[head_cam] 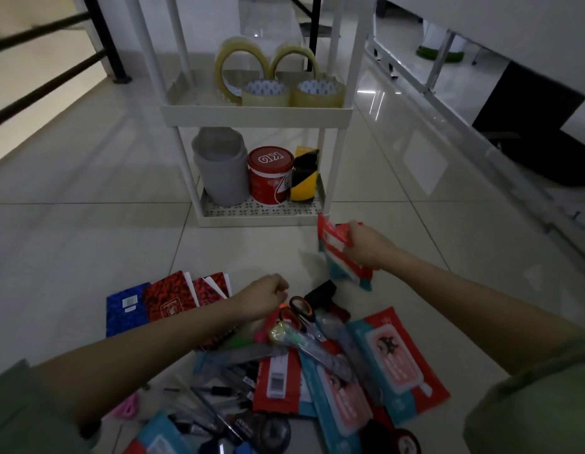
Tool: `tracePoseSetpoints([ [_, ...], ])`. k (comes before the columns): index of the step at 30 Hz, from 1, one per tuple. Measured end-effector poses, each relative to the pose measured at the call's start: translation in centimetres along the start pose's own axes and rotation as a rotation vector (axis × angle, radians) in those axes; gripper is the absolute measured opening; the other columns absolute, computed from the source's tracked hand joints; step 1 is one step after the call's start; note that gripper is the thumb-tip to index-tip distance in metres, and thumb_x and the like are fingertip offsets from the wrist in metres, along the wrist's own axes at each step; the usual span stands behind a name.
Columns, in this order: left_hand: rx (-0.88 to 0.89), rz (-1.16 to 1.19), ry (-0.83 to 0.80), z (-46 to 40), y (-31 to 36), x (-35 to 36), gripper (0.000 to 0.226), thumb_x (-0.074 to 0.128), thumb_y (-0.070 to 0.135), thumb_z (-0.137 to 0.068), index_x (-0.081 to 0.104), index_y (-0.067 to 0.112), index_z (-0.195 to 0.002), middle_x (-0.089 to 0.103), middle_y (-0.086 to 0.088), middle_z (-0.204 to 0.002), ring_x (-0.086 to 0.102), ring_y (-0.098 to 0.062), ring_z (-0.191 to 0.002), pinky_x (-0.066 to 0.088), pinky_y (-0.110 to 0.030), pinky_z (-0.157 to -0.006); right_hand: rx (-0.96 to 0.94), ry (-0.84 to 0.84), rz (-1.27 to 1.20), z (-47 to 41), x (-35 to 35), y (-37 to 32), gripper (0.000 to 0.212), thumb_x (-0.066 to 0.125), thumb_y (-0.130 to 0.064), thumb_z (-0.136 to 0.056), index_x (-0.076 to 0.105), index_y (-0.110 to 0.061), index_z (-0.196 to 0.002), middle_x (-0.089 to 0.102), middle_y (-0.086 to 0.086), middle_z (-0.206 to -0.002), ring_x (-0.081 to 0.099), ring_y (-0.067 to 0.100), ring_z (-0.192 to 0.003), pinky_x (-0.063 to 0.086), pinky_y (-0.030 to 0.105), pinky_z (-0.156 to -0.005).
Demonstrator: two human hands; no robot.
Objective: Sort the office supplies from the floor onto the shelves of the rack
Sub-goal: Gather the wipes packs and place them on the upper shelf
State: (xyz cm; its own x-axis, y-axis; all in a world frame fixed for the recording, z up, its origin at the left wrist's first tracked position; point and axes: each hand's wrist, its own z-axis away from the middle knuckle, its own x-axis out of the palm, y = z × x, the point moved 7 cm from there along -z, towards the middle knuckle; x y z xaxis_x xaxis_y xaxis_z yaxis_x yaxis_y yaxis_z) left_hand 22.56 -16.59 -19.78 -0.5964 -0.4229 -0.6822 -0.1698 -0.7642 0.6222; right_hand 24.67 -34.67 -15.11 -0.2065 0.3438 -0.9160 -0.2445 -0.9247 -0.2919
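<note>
A white rack (256,113) stands on the tiled floor ahead. Its middle shelf carries several tape rolls (266,91). On the bottom shelf sit a grey bin (220,172), a red tin (270,176) and a yellow-black tape roll (304,176). My right hand (371,244) grips a red and teal packet (341,253), lifted just in front of the rack's lower right corner. My left hand (263,298) hovers with curled fingers over the pile, beside orange-handled scissors (299,311), and holds nothing that I can see. Similar packets (400,362), pens (215,398) and notebooks (166,298) lie on the floor.
A black railing (48,60) runs along the left. White table legs (425,77) and a dark cabinet (527,119) stand at the right. A pink object (129,406) and a dark tape roll (274,432) lie near the bottom edge. Bare tiles surround the rack.
</note>
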Motion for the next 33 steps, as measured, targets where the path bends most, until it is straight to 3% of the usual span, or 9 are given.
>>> tracePoseSetpoints([
  [4, -0.202, 0.767, -0.001, -0.3, 0.9, 0.1, 0.053, 0.039, 0.042, -0.097, 0.039, 0.004, -0.134, 0.050, -0.017, -0.134, 0.052, -0.024, -0.107, 0.043, -0.036, -0.094, -0.162, 0.207, 0.329, 1.6, -1.5, -4.6, 0.040, 0.050, -0.017, -0.093, 0.039, -0.004, -0.129, 0.045, 0.017, -0.128, 0.050, 0.033, -0.112, 0.046, 0.039, -0.085],
  [8, -0.257, 1.265, 0.068, -1.4, 2.1, -0.4, 0.047, 0.041, 0.052, -0.092, 0.049, 0.013, -0.117, 0.060, -0.014, -0.112, 0.059, -0.026, -0.095, 0.051, -0.037, -0.079, -0.368, 0.188, 0.383, 4.2, 1.8, -9.1, 0.046, 0.049, -0.011, -0.093, 0.034, -0.005, -0.135, 0.038, 0.015, -0.135, 0.042, 0.030, -0.121, 0.045, 0.036, -0.092],
  [11, -0.335, 1.222, 0.286, -1.4, 1.1, -1.4, 0.017, 0.048, 0.014, -0.093, 0.058, 0.006, -0.104, 0.061, -0.013, -0.085, 0.058, -0.026, -0.080, 0.049, -0.027, -0.056, -0.543, 0.025, 0.420, 4.8, 4.7, -9.8, 0.056, 0.050, -0.020, -0.093, 0.027, -0.002, -0.140, 0.034, 0.016, -0.138, 0.040, 0.029, -0.120, 0.044, 0.037, -0.091],
  [13, -0.374, 1.095, 0.384, -1.0, -0.1, -1.8, 0.018, 0.043, -0.003, -0.089, 0.058, 0.002, -0.098, 0.057, -0.016, -0.080, 0.054, -0.025, -0.069, 0.047, -0.025, -0.051, -0.595, -0.134, 0.243, 4.5, 5.1, -9.3, 0.048, 0.051, -0.031, -0.092, 0.040, -0.005, -0.130, 0.049, 0.013, -0.122, 0.049, 0.024, -0.104, 0.046, 0.032, -0.082],
  [17, -0.397, 1.040, 0.427, -0.9, -2.1, -2.4, 0.032, 0.045, 0.002, -0.093, 0.051, -0.008, -0.122, 0.059, -0.028, -0.111, 0.058, -0.035, -0.092, 0.049, -0.037, -0.071, -0.285, -0.110, -0.177, 0.3, 3.8, -4.9, 0.035, 0.046, -0.041, -0.094, 0.052, -0.009, -0.107, 0.050, -0.008, -0.078, 0.053, 0.015, -0.078, 0.037, 0.021, -0.057],
  [21, -0.376, 1.056, 0.434, -1.1, -3.5, -3.0, 0.033, 0.049, 0.000, -0.091, 0.050, -0.009, -0.123, 0.057, -0.032, -0.121, 0.057, -0.033, -0.094, 0.048, -0.043, -0.086, 0.129, 0.102, -0.197, -4.3, 2.3, 2.4, 0.044, 0.052, -0.032, -0.093, 0.047, 0.000, -0.123, 0.059, 0.015, -0.118, 0.056, 0.031, -0.109, 0.044, 0.037, -0.093],
  [24, -0.375, 1.016, 0.431, -1.1, -4.4, -2.8, 0.032, 0.051, -0.002, -0.089, 0.053, -0.007, -0.121, 0.058, -0.031, -0.120, 0.060, -0.035, -0.097, 0.049, -0.046, -0.092, 0.405, 0.093, -0.261, -5.3, 3.1, 7.1, 0.052, 0.055, -0.035, -0.091, 0.043, 0.000, -0.127, 0.055, 0.018, -0.124, 0.056, 0.032, -0.111, 0.044, 0.040, -0.098],
  [28, -0.378, 1.079, 0.416, -1.5, -5.3, -1.3, 0.031, 0.049, 0.000, -0.091, 0.052, -0.003, -0.122, 0.059, -0.029, -0.119, 0.058, -0.031, -0.096, 0.048, -0.046, -0.091, 0.430, -0.019, -0.401, -5.8, 6.1, 8.7, 0.057, 0.063, -0.036, -0.086, 0.047, 0.002, -0.127, 0.058, 0.018, -0.124, 0.059, 0.030, -0.109, 0.048, 0.038, -0.095],
  [33, -0.401, 1.175, 0.403, -2.3, -5.6, 0.7, 0.033, 0.047, 0.001, -0.092, 0.049, -0.002, -0.125, 0.059, -0.028, -0.117, 0.059, -0.035, -0.097, 0.047, -0.052, -0.094, 0.390, -0.040, -0.768, -5.2, 6.7, 7.6, 0.048, 0.069, -0.006, -0.081, 0.051, 0.001, -0.126, 0.057, 0.019, -0.126, 0.057, 0.031, -0.108, 0.047, 0.036, -0.092],
])
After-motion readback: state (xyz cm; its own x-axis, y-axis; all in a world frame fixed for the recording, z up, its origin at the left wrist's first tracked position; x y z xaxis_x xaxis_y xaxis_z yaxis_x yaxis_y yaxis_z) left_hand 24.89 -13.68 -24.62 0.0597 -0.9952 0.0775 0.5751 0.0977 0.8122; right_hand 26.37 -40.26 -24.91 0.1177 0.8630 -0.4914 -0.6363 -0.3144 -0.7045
